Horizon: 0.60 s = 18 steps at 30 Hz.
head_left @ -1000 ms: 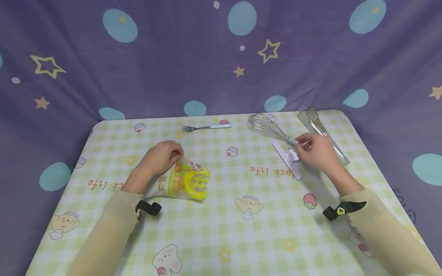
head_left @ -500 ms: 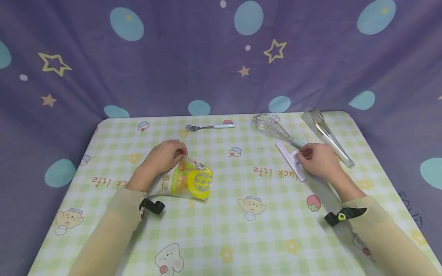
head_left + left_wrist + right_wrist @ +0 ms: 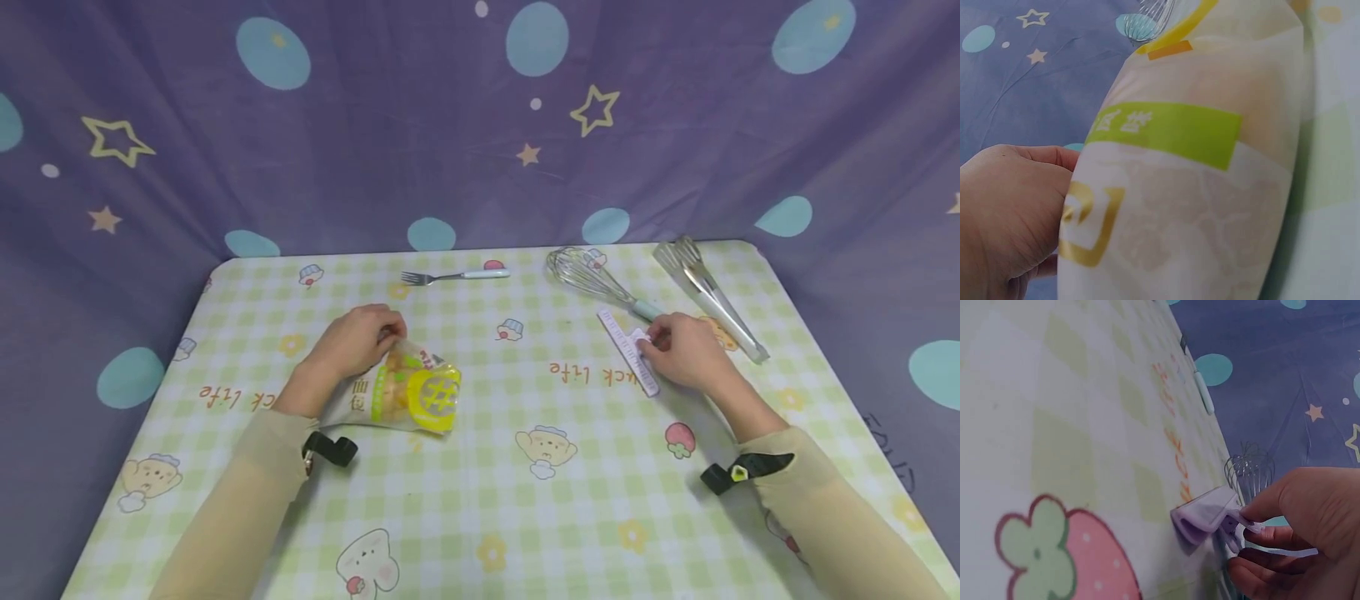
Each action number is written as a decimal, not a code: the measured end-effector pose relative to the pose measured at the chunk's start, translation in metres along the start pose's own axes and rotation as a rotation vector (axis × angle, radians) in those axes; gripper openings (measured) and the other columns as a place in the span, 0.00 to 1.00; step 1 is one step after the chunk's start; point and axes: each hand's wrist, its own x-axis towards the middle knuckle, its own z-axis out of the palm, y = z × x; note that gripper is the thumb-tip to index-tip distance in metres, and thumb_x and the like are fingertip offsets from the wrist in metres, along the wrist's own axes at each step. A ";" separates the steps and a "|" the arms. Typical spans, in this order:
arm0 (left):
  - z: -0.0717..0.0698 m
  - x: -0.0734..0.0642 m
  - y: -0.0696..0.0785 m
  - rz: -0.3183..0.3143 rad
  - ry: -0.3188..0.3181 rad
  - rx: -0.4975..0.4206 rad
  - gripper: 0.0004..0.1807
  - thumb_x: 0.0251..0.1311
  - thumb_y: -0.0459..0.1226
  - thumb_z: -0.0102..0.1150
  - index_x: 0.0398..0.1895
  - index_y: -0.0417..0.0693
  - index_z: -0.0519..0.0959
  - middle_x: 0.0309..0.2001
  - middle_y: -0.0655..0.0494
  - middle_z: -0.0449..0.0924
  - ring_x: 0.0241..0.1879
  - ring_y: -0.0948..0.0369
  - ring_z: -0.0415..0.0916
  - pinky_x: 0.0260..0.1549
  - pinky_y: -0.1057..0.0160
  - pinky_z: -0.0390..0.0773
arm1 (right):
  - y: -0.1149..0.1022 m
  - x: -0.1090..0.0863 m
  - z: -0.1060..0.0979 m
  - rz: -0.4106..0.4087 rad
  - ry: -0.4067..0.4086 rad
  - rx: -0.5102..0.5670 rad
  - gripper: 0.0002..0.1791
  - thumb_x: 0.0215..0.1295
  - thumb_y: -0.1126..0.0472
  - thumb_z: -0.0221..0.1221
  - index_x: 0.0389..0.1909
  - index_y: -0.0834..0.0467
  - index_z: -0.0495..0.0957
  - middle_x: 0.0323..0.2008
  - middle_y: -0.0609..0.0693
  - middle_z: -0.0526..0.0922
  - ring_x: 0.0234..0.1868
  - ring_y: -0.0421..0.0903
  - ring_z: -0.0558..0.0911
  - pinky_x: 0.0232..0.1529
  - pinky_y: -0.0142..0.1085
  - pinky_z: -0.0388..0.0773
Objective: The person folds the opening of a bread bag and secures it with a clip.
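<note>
A printed plastic bag of bread (image 3: pixel 412 396) lies on the table at the left in the head view. My left hand (image 3: pixel 358 340) pinches its upper edge between thumb and fingers. The left wrist view has the bag (image 3: pixel 1172 206) filling its middle, and part of the hand (image 3: pixel 1013 212) hidden behind it. Toward the right lies a pale purple bag clip (image 3: pixel 628 357) with a long ridged bar. My right hand (image 3: pixel 693 354) pinches the clip's grip tab. Close up in the right wrist view, thumb and fingers meet at the tab of the clip (image 3: pixel 1204 512).
A wire whisk (image 3: pixel 588 277) with a pale green handle lies just beyond the right hand. Metal tongs (image 3: pixel 716 308) rest to its right, near the table's back right corner. A fork (image 3: pixel 453 276) lies at the back middle. Patterned purple curtain (image 3: pixel 420 125) hangs behind the table.
My right hand has come nearer from beside the whisk handle and has taken hold of the clip, which has shifted slightly. The left hand keeps its hold on the bag.
</note>
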 end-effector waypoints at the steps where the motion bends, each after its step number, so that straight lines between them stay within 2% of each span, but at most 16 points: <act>1: 0.000 0.000 0.000 0.001 0.002 0.000 0.04 0.71 0.34 0.65 0.39 0.53 0.87 0.40 0.55 0.86 0.43 0.52 0.85 0.47 0.47 0.85 | -0.001 0.000 0.000 0.006 -0.004 0.007 0.10 0.68 0.56 0.68 0.34 0.60 0.84 0.30 0.56 0.89 0.33 0.53 0.87 0.42 0.52 0.79; 4: 0.000 0.000 0.000 -0.002 0.001 0.002 0.04 0.71 0.34 0.65 0.39 0.53 0.87 0.41 0.55 0.86 0.43 0.52 0.84 0.47 0.47 0.85 | -0.003 -0.001 -0.001 0.022 -0.014 0.017 0.10 0.69 0.56 0.68 0.35 0.59 0.83 0.31 0.54 0.90 0.34 0.52 0.88 0.42 0.50 0.78; 11: 0.000 -0.001 0.002 -0.010 -0.018 -0.010 0.05 0.72 0.34 0.65 0.40 0.53 0.87 0.42 0.56 0.86 0.45 0.52 0.84 0.49 0.46 0.85 | -0.007 0.000 -0.004 0.012 -0.001 0.019 0.08 0.69 0.58 0.66 0.34 0.57 0.80 0.26 0.51 0.88 0.28 0.47 0.81 0.35 0.41 0.72; 18: -0.004 -0.002 0.002 -0.025 -0.026 -0.009 0.05 0.72 0.34 0.65 0.41 0.54 0.87 0.43 0.56 0.86 0.46 0.52 0.85 0.49 0.46 0.85 | -0.018 0.002 -0.006 -0.028 0.031 0.068 0.08 0.69 0.59 0.67 0.39 0.58 0.78 0.35 0.58 0.91 0.38 0.57 0.89 0.41 0.51 0.79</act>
